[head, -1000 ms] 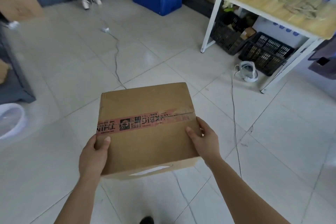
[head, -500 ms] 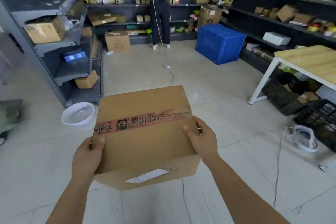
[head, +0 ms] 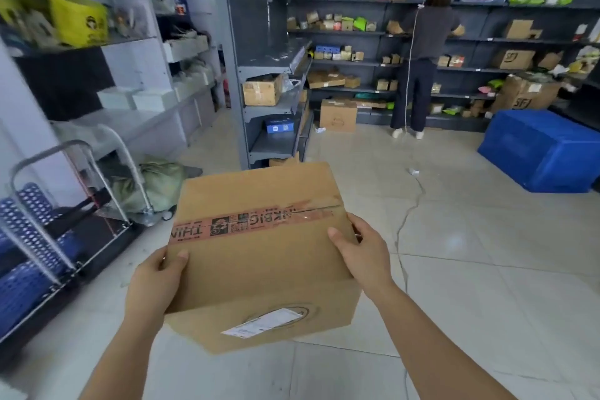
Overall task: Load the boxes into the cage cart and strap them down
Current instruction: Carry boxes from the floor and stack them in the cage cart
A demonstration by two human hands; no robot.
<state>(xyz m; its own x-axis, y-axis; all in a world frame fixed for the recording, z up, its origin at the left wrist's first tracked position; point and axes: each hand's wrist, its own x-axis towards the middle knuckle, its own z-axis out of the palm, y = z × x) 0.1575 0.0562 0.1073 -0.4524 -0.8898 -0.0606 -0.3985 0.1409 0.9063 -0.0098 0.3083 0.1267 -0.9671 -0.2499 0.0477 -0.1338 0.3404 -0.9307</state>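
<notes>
Item: one brown cardboard box with red printed tape point(head: 259, 256), which I carry to the right of the metal-framed cage cart with blue perforated panels point(head: 39, 227), left hand point(head: 156, 282) nearer the cart, right hand point(head: 365, 258) farther, each gripping one side, thumb on top.

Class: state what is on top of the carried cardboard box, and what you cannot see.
A red printed tape strip crosses the top of the cardboard box; the left hand and right hand rest thumbs on it. The contents and underside are hidden.
</notes>
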